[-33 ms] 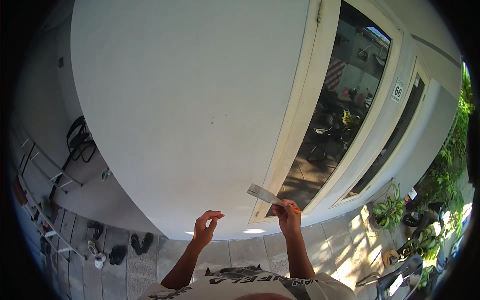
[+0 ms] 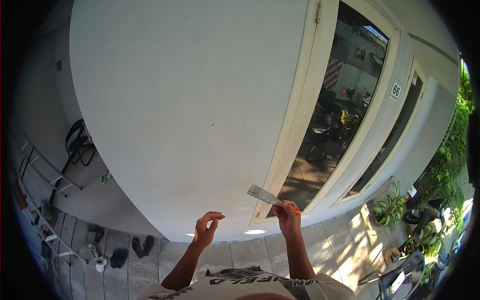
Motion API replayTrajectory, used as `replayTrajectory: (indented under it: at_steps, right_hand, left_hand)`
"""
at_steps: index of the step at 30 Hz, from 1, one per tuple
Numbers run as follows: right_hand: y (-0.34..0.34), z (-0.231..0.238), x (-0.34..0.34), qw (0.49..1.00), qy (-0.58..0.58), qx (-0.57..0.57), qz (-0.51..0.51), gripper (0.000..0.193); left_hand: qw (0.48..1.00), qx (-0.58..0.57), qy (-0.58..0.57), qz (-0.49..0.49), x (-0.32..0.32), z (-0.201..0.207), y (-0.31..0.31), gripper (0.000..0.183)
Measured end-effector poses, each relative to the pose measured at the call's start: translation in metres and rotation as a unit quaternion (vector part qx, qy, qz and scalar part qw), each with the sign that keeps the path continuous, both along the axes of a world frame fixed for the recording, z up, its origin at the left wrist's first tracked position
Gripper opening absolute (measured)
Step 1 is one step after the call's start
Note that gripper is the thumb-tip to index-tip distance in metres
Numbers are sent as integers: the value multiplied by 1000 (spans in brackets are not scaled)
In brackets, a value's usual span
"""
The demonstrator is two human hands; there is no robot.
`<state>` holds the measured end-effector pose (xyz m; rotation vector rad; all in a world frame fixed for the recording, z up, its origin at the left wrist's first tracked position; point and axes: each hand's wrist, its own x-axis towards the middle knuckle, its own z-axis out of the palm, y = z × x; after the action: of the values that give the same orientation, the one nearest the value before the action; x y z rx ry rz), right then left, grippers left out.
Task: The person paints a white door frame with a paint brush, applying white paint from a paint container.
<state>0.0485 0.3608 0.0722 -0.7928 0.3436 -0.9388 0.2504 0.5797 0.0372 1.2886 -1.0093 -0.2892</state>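
Observation:
In my right hand [image 2: 288,216] is a putty knife [image 2: 265,194] with an orange handle and a flat, greyish blade. Fingers wrap the handle, and the blade points up and left, in front of the lower edge of the door frame. My left hand [image 2: 205,226] is raised before the white wall [image 2: 190,125], holding nothing I can see; its fingers are bent, with the thumb apart from them. Small dark marks [image 2: 213,124] dot the wall above my hands. Whether the blade touches the wall or frame, I cannot tell.
Right of the wall stands a cream-framed glass door [image 2: 327,115]. Potted plants [image 2: 387,209] and a metal chair [image 2: 400,280] are at the right. To the left are a ladder [image 2: 42,220], a black folding chair [image 2: 79,142] and several shoes [image 2: 119,257] on the paving.

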Motion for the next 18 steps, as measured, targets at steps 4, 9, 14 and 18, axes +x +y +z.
replayTrajectory:
  at_steps: [4, 9, 14, 18]
  right_hand:
    - [30, -1, 7, 999, -39, 16, -28, 6]
    - [50, -6, 9, 998, -32, 10, -46, 7]
    - [53, 3, 3, 998, -35, 16, -56, 7]
    - [42, 9, -6, 997, -47, -2, -60, 8]
  left_hand:
    - [999, 6, -10, -38, 12, 8, 12, 20]
    - [997, 21, -6, -69, 23, 7, 21, 19]
    - [997, 17, -21, -69, 21, 15, 21, 20]
    - [998, 3, -15, -61, 12, 19, 13, 20]
